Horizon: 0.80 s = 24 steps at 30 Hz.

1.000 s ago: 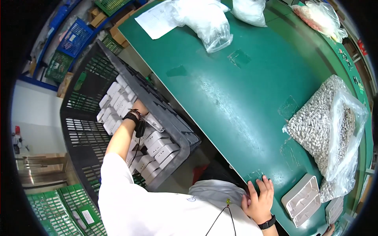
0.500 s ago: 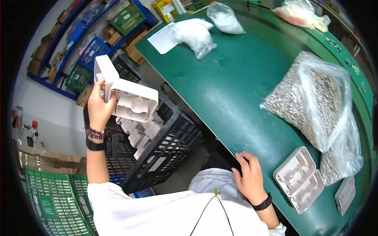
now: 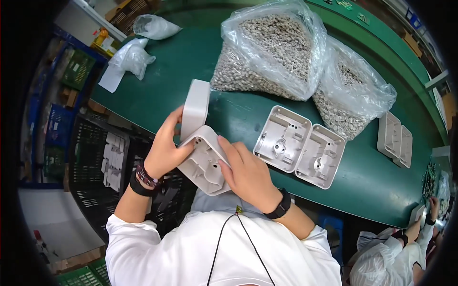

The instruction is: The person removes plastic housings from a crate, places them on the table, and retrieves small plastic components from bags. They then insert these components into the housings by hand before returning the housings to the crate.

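My left hand (image 3: 164, 148) is closed around two white plastic housings, held in front of me by the table's near edge. One housing (image 3: 195, 107) stands up with its smooth outer side showing. The other housing (image 3: 204, 164) tilts toward me, its ribbed, hollow inside in view. My right hand (image 3: 248, 174) grips this nearer housing by its right rim, thumb at the inner side; the fingertips are partly hidden. Just right of my hands, two more open housings, a left one (image 3: 281, 138) and a right one (image 3: 320, 156), lie side by side on the green table (image 3: 229, 112), hollow side up.
Behind them sit two clear bags of small pale parts, a large bag (image 3: 272, 52) and a smaller bag (image 3: 350, 86). Another housing pair (image 3: 395, 139) stands farther right. At left, a black crate (image 3: 90, 176) holds several white housings. A co-worker's hand (image 3: 433, 209) shows at lower right.
My left hand has brought the two housings from above the black crate to the table's edge. My right hand has come over and taken hold of one. The view has turned right.
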Available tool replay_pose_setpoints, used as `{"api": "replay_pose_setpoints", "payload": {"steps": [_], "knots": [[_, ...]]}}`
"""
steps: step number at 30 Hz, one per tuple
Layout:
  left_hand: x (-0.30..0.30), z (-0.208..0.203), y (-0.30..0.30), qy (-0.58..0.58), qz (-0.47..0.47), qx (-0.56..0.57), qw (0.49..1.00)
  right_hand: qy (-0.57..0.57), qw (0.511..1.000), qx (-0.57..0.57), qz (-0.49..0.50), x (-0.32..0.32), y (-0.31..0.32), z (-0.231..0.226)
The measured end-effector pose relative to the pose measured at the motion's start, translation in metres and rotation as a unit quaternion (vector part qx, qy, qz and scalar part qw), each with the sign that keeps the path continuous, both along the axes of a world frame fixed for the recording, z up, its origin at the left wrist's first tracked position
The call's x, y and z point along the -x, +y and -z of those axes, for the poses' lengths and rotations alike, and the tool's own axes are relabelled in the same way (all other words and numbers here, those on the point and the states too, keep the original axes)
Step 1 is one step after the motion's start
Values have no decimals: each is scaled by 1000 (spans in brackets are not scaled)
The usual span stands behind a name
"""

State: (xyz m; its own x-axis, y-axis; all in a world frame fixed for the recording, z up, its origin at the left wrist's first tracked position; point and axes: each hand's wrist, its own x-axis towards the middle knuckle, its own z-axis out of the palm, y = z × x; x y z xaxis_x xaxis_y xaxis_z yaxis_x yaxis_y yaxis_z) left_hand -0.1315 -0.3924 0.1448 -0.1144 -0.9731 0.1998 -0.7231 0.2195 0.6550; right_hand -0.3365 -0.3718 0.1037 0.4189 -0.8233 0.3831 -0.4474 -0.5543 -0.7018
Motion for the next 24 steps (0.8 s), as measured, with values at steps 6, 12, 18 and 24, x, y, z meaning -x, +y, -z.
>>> {"api": "replay_pose_setpoints", "payload": {"steps": [6,12,18,24], "knots": [[-1,-6,-21,422,13,-129,897,-30,1000,6,4,-6,-4,8],[-10,-17,-40,312,1,-214,926,-20,999,-20,-24,-9,-10,-11],[-19,-24,-41,-163,108,17,981,-6,1000,-6,25,27,-12,-12],[-38,20,-15,-265,183,76,944,-94,978,-110,149,32,-14,-17]]}}
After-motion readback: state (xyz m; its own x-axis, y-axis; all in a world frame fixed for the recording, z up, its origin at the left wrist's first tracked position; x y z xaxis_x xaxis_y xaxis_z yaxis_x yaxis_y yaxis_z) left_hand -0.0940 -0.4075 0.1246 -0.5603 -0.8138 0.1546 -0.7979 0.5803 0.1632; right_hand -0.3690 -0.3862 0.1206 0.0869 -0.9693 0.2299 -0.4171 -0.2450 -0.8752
